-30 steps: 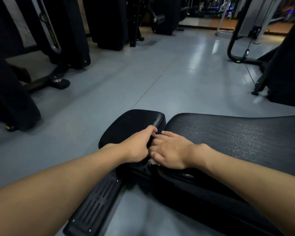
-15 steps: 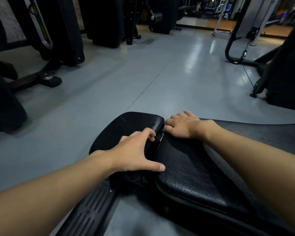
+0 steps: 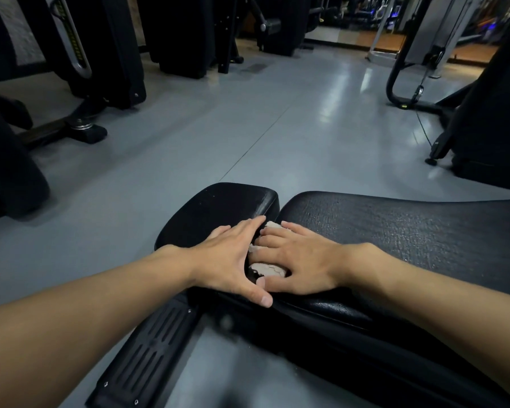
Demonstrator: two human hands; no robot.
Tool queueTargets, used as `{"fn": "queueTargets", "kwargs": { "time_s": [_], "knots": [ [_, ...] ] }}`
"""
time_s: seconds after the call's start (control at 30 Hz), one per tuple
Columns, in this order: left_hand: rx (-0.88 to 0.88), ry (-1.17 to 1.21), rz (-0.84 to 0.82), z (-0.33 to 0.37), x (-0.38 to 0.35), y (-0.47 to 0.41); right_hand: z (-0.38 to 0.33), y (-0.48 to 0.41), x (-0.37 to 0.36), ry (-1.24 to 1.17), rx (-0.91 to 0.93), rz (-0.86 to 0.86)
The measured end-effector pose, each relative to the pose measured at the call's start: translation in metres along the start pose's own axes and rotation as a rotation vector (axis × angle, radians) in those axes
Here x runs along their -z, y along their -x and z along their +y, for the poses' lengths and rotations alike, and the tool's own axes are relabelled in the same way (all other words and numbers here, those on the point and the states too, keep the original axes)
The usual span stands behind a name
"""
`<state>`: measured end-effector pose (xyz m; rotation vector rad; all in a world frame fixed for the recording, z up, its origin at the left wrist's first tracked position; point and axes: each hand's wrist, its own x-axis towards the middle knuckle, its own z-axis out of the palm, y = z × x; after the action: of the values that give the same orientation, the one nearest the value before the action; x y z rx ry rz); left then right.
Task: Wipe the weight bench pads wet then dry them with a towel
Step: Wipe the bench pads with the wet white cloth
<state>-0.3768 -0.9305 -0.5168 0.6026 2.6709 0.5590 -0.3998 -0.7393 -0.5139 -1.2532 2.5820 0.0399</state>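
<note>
A black weight bench has a small seat pad (image 3: 218, 207) on the left and a long textured back pad (image 3: 409, 231) on the right, with a narrow gap between them. My left hand (image 3: 227, 260) lies flat on the seat pad's near edge, thumb stretched toward the gap. My right hand (image 3: 295, 260) presses a small pale cloth (image 3: 267, 269) into the gap, fingers spread over it. Only bits of the cloth show between the fingers and beside the thumb.
The bench's black ribbed foot plate (image 3: 150, 348) runs toward me at lower left. Grey gym floor (image 3: 248, 128) spreads ahead. Dark machines (image 3: 106, 54) stand at the left and back, and a cable machine frame (image 3: 409, 69) with another dark machine stands at the right.
My right hand has slid back along the gap toward me, from the far end of the pads to beside my left hand. The pale cloth now shows under it.
</note>
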Motion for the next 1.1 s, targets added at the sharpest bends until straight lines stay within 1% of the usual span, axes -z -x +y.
{"fn": "queueTargets", "kwargs": {
  "time_s": [0.07, 0.17, 0.33, 0.43, 0.5, 0.6, 0.77, 0.83, 0.9, 0.97, 1.03, 1.1],
  "knots": [
    [-0.006, -0.005, 0.006, -0.002, 0.000, 0.000, 0.007, -0.004, 0.001, -0.004, -0.014, -0.020],
    [-0.011, -0.020, 0.043, -0.009, -0.003, -0.006, 0.025, -0.018, 0.003, 0.010, -0.088, -0.014],
    [-0.038, -0.041, 0.094, -0.018, -0.006, -0.015, 0.073, -0.046, 0.013, 0.031, -0.283, -0.007],
    [-0.048, -0.054, 0.087, -0.016, -0.004, -0.014, 0.102, -0.062, 0.018, 0.013, -0.447, -0.032],
    [-0.040, -0.059, 0.076, -0.016, -0.002, -0.015, 0.106, -0.066, 0.017, 0.029, -0.496, -0.048],
    [-0.032, -0.079, 0.063, -0.014, 0.001, -0.017, 0.092, -0.058, 0.012, 0.072, -0.470, -0.008],
    [-0.009, -0.075, 0.036, -0.010, 0.005, -0.017, 0.028, -0.019, 0.008, 0.059, -0.253, 0.027],
    [0.002, -0.075, 0.013, -0.005, 0.006, -0.015, 0.005, 0.010, 0.007, 0.054, -0.187, 0.000],
    [0.035, -0.042, -0.006, 0.001, 0.008, -0.014, 0.003, 0.032, 0.012, 0.089, -0.191, -0.064],
    [0.086, 0.015, -0.020, 0.010, 0.010, -0.012, 0.011, 0.034, 0.022, 0.100, -0.248, -0.107],
    [0.086, 0.035, -0.016, 0.015, 0.009, -0.013, 0.019, 0.020, 0.026, 0.050, -0.287, -0.043],
    [0.061, 0.037, -0.007, 0.014, 0.007, -0.015, 0.021, 0.004, 0.020, 0.041, -0.260, -0.002]
  ]
}}
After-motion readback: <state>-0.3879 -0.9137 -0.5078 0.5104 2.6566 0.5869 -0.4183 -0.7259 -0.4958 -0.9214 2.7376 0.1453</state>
